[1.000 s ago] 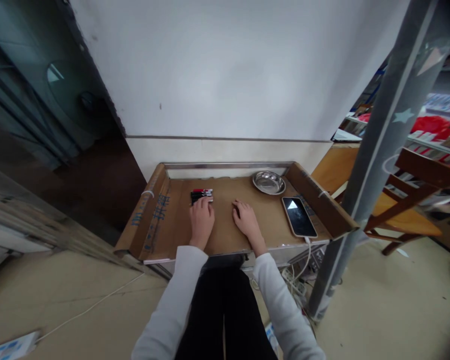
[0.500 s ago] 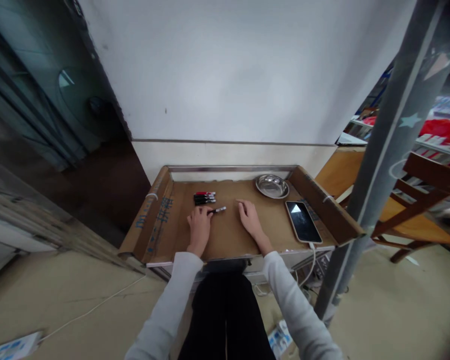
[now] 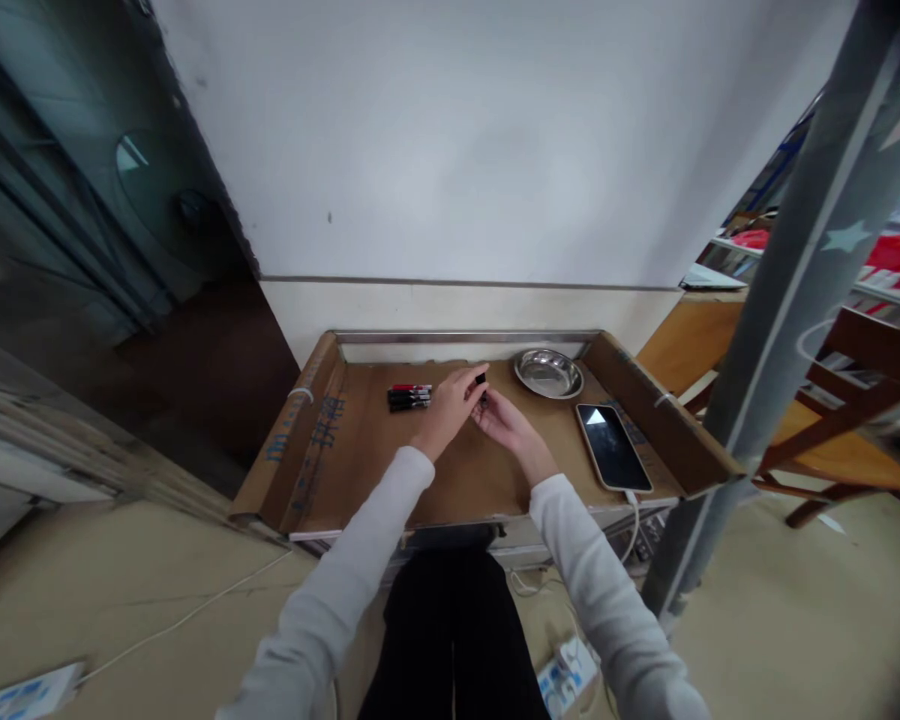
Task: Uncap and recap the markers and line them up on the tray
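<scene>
My left hand (image 3: pixel 451 404) and my right hand (image 3: pixel 508 424) meet over the middle of the cardboard-lined tabletop. Between their fingertips is a black marker (image 3: pixel 481 379); only small dark bits show, as the fingers cover the rest. Both hands are closed on it, the left from above and the right from below. Whether its cap is on or off, I cannot tell. To the left of my hands lies a row of several markers (image 3: pixel 409 398), black ones with a red one at the far side.
A round steel dish (image 3: pixel 548 374) stands at the back right. Nearer me lies a phone (image 3: pixel 613 450) with a white cable plugged in. Raised cardboard sides (image 3: pixel 660 415) bound the surface left and right. A grey metal post (image 3: pixel 776 290) and wooden chair (image 3: pixel 844 420) stand to the right.
My left hand has lifted the marker off the cardboard and carried it right. My right hand, earlier resting on the board holding nothing, has closed on it too.
</scene>
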